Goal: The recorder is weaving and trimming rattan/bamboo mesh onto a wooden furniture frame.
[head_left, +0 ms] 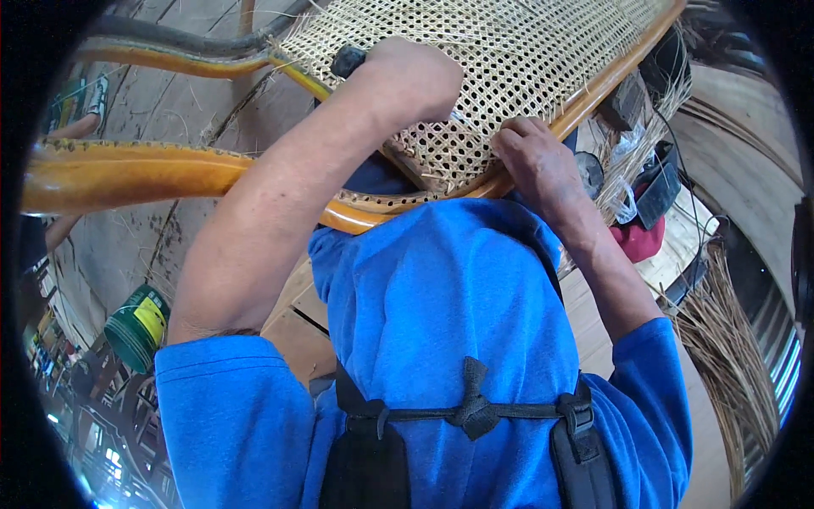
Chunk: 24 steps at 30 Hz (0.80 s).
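Note:
A woven cane panel (pixel 517 51) with rows of small holes spans a curved, varnished wooden frame (pixel 615 75) in front of me. My left hand (pixel 415 76) is closed in a fist above the panel, gripping a black-handled tool (pixel 348 61). The handle sticks out on the left of the fist. A small shiny bit shows below the fist at the weave; the rest of the tool is hidden. Close to the frame's right side, my right hand (pixel 539 159) rests at the panel's edge with curled fingers. Whatever those fingers pinch is hidden.
Curved wooden pieces (pixel 127 178) reach out to the left. A green bucket (pixel 136 327) stands on the floor at lower left. Loose cane strips (pixel 729 339) lie at right, near a red cloth (pixel 640 243) and a black box-like object (pixel 658 188). A person's limb shows at far left.

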Tool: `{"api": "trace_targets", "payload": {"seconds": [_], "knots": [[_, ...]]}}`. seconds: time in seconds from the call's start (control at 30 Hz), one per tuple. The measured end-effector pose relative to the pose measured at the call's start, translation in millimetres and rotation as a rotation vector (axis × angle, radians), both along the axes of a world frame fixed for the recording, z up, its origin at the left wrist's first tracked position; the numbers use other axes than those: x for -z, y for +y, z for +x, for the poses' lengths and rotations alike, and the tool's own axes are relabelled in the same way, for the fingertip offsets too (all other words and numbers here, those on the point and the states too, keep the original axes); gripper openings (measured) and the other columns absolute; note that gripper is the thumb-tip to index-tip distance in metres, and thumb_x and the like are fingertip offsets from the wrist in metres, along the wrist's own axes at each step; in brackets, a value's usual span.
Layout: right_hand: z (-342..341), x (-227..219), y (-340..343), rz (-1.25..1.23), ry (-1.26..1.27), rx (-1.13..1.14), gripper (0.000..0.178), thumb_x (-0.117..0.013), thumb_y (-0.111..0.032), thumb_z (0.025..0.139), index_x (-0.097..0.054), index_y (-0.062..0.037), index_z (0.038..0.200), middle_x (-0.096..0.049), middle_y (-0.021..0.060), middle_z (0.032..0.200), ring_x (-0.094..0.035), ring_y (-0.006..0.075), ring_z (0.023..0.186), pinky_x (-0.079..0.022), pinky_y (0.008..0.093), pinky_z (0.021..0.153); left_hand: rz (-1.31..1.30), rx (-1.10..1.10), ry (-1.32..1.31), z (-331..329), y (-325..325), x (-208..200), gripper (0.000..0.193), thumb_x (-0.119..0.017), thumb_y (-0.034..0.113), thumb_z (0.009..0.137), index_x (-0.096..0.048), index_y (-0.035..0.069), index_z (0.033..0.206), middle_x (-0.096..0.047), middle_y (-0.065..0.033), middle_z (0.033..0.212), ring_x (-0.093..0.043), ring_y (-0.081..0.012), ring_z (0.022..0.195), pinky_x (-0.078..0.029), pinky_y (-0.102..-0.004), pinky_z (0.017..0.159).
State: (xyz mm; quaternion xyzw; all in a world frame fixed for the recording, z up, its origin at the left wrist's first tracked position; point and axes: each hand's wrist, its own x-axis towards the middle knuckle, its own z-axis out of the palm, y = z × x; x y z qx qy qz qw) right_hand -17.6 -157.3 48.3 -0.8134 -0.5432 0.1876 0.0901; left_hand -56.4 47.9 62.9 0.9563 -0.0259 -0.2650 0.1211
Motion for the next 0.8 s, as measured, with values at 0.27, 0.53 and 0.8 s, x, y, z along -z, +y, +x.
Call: {"api": "trace_targets", "payload": {"seconds": [0.27, 0.53, 0.8], "knots": [[8.9, 1.5, 8.1, -0.009, 0.059, -0.046, 0.005, -0.051, -0.005, 0.076, -0.054, -0.001, 0.078, -0.054, 0.0132, 0.082, -0.053, 0.0333, 0.082, -0.046, 0.0405, 0.071, -0.001, -0.089, -0.016, -8.8, 1.7, 4.8, 0.027, -0.061, 0.027, 0.073, -0.068, 0.005, 0.086, -0.067, -0.0143, 0.086, -0.065, -0.0297, 0.084, -0.052, -0.0405, 0.073], [6.2, -0.3, 11.3, 0.023, 0.118, -0.008, 0.004, -0.054, -0.004, 0.075, -0.053, -0.0005, 0.076, -0.056, 0.0137, 0.085, -0.055, 0.0323, 0.083, -0.046, 0.0397, 0.072, -0.005, -0.121, 0.023, -6.5, 3.5, 3.1, 0.031, -0.063, 0.034, 0.076, -0.068, 0.006, 0.088, -0.067, -0.014, 0.086, -0.065, -0.0299, 0.083, -0.052, -0.041, 0.071], [18.1, 1.4, 13.1, -0.028, 0.249, 0.038, 0.007, -0.058, -0.01, 0.076, -0.059, -0.004, 0.079, -0.057, 0.0132, 0.088, -0.055, 0.0334, 0.089, -0.047, 0.0405, 0.076, -0.024, -0.102, -0.054, -14.1, 0.0, 8.4, 0.028, -0.062, 0.034, 0.078, -0.069, 0.008, 0.085, -0.067, -0.0145, 0.085, -0.065, -0.0294, 0.082, -0.052, -0.0403, 0.072]]}}
